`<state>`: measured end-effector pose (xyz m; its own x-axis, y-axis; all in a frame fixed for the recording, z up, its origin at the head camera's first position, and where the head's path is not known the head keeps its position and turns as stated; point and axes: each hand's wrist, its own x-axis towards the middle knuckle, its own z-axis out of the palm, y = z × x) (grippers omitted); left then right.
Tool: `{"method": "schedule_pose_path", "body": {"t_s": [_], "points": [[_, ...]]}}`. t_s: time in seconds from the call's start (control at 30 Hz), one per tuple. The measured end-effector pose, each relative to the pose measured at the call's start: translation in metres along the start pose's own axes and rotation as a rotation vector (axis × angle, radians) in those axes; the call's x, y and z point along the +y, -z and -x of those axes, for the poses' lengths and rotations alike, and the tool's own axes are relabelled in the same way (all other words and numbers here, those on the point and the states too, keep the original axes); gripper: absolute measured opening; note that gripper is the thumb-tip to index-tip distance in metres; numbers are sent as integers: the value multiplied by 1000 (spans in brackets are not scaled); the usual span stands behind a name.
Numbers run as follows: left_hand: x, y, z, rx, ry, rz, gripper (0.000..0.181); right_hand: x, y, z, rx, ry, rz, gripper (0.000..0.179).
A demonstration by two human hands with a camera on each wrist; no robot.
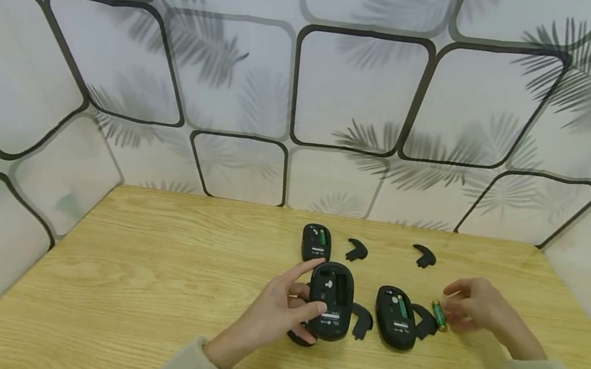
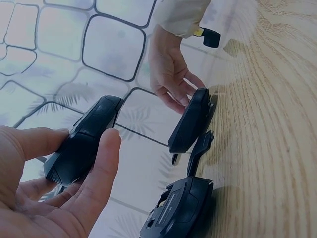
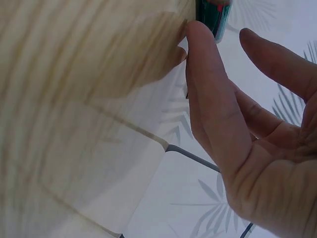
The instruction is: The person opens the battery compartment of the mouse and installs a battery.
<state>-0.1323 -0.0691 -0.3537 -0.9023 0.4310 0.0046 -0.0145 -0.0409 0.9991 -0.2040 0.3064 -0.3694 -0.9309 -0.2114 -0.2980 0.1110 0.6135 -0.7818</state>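
Note:
My left hand [image 1: 283, 309] holds a black computer mouse [image 1: 327, 324] above the table, underside up, its battery slot uncovered and dark. Thumb and fingers grip its sides, as the left wrist view also shows. On the right, a green battery [image 1: 439, 316] lies on the wood. My right hand [image 1: 473, 307] is beside it, thumb and fingers apart and nothing between them. In the right wrist view the battery [image 3: 214, 20] appears just past the fingertips. A second mouse [image 1: 394, 331], with a green battery in its slot, lies underside up between the hands.
Another upturned mouse [image 1: 315, 247] with a battery lies behind the left hand; one more [image 1: 302, 339] is partly hidden under that hand. Curved black battery covers [image 1: 362, 323] lie about, two farther back [image 1: 357, 250]. A patterned cloth wall [image 1: 354, 92] borders the wooden table [image 1: 148, 265].

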Motion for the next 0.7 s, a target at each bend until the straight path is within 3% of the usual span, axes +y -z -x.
{"method": "schedule_pose_path", "body": {"t_s": [0.3,0.53,0.7], "points": [[0,0,0,0,2,4,71,0,-4,2,-6,17,24,38],[0,0,0,-3,1,-6,70,0,-7,-1,21,-16,77,38],[1,0,-1,-5,-4,-12,70,-2,-7,-3,48,-10,143,27]]}}
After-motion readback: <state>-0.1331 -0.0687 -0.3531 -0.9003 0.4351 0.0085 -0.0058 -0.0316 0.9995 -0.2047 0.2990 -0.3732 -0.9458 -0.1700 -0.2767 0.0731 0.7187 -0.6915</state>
